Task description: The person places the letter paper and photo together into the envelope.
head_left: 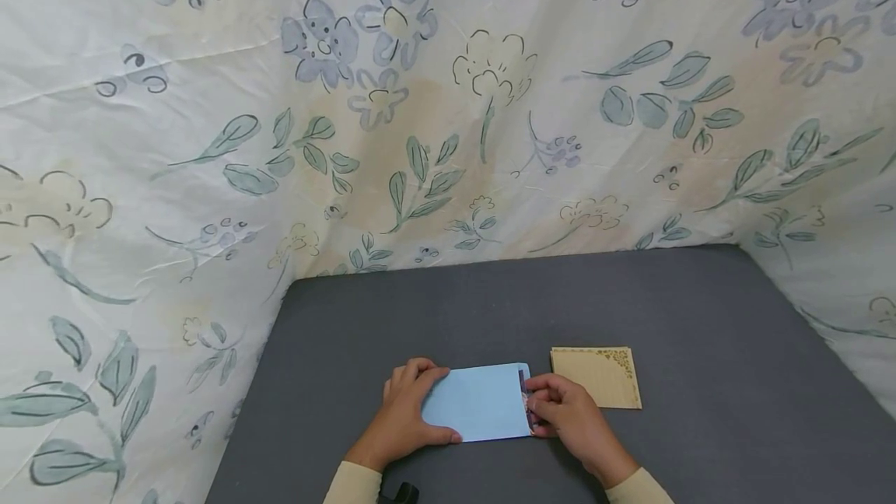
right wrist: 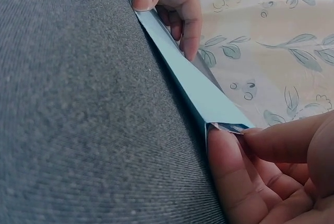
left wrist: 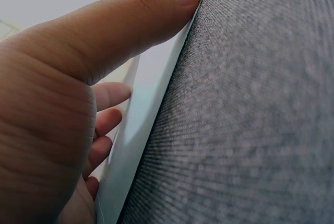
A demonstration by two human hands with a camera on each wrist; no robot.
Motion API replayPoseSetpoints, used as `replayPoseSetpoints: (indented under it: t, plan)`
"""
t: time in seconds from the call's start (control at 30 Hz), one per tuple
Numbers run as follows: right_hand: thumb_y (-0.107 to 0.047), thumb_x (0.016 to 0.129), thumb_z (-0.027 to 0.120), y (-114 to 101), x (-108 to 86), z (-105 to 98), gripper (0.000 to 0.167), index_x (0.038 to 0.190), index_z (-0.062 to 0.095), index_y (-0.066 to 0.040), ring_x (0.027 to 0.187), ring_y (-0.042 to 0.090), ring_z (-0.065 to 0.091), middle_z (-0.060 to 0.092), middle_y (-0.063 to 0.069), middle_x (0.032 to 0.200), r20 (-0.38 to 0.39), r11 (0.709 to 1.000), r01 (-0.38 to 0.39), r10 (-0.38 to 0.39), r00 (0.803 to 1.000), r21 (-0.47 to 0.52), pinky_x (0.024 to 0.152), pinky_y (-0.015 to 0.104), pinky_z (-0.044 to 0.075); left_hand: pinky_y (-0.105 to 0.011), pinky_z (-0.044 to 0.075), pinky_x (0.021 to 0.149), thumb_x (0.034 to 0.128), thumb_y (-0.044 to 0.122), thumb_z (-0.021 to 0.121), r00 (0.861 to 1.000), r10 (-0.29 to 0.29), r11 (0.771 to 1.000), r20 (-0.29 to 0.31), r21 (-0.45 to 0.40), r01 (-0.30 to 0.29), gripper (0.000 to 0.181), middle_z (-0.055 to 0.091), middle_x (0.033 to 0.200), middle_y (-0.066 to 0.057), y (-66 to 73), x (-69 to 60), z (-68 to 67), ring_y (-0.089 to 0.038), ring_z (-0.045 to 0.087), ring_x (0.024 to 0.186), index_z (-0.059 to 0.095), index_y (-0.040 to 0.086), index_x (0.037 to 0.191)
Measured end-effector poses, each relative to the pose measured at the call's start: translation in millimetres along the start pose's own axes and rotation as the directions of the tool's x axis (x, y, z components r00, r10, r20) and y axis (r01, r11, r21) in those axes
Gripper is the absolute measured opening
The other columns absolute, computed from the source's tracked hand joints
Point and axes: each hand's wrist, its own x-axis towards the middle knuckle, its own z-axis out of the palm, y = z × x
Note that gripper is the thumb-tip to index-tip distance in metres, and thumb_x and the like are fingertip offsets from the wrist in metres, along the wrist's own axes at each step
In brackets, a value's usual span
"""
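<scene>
A light blue envelope (head_left: 479, 404) lies flat on the dark grey table, its opening at the right end. My left hand (head_left: 406, 414) holds the envelope's left end, thumb on the near edge and fingers toward the far edge. In the right wrist view, the envelope's mouth gapes slightly. A dark printed card (head_left: 524, 395) shows in that mouth, mostly hidden inside. Between thumb and fingers, my right hand (head_left: 570, 418) pinches the card's exposed end. The right thumb (right wrist: 284, 138) sits on top of it, with fingers underneath.
Behind the right hand lies a tan card or envelope (head_left: 591, 372) with an ornate gold corner, possibly stacked. Floral cloth (head_left: 434, 138) rises behind the grey table (head_left: 420, 309) and at both sides. A small black object (head_left: 402, 493) shows by the left wrist.
</scene>
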Motion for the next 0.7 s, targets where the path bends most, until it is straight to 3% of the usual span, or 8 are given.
replayPoseSetpoints:
  t: [0.2, 0.43, 0.7]
  plan:
    - [-0.001, 0.104, 0.067, -2.7, -0.4, 1.2, 0.028, 0.129, 0.066, 0.012, 0.082, 0.025, 0.068, 0.069, 0.012, 0.094, 0.014, 1.0, 0.006, -0.006, 1.0, -0.007, 0.069, 0.036, 0.061, -0.063, 0.029, 0.104, 0.0703, 0.068, 0.097, 1.0, -0.003, 1.0, 0.002, -0.006, 0.003, 0.096, 0.046, 0.142, 0.005, 0.3, 0.2, -0.3, -0.028, 0.038, 0.129, 0.065, 0.024, 0.15]
    - [-0.011, 0.105, 0.071, -3.9, 0.6, 5.3, 0.031, 0.128, 0.07, 0.009, 0.082, 0.025, 0.068, 0.071, 0.011, 0.094, -0.021, 0.999, -0.018, 0.017, 1.0, -0.03, 0.07, 0.036, 0.061, -0.063, 0.028, 0.105, 0.0703, 0.067, 0.097, 1.0, -0.006, 1.0, 0.005, -0.003, 0.006, 0.097, 0.046, 0.141, 0.004, -0.4, 1.4, -0.2, -0.028, 0.038, 0.129, 0.065, 0.024, 0.15]
    - [-0.013, 0.106, 0.071, -4.7, 1.7, 10.6, 0.033, 0.129, 0.069, 0.01, 0.082, 0.025, 0.067, 0.071, 0.01, 0.095, -0.04, 0.998, -0.024, 0.022, 0.999, -0.05, 0.071, 0.038, 0.061, -0.062, 0.03, 0.103, 0.0703, 0.068, 0.097, 1.0, 0.007, 1.0, -0.004, 0.005, -0.007, 0.097, 0.047, 0.141, 0.005, -1.4, 1.3, -0.5, -0.027, 0.039, 0.128, 0.065, 0.023, 0.15]
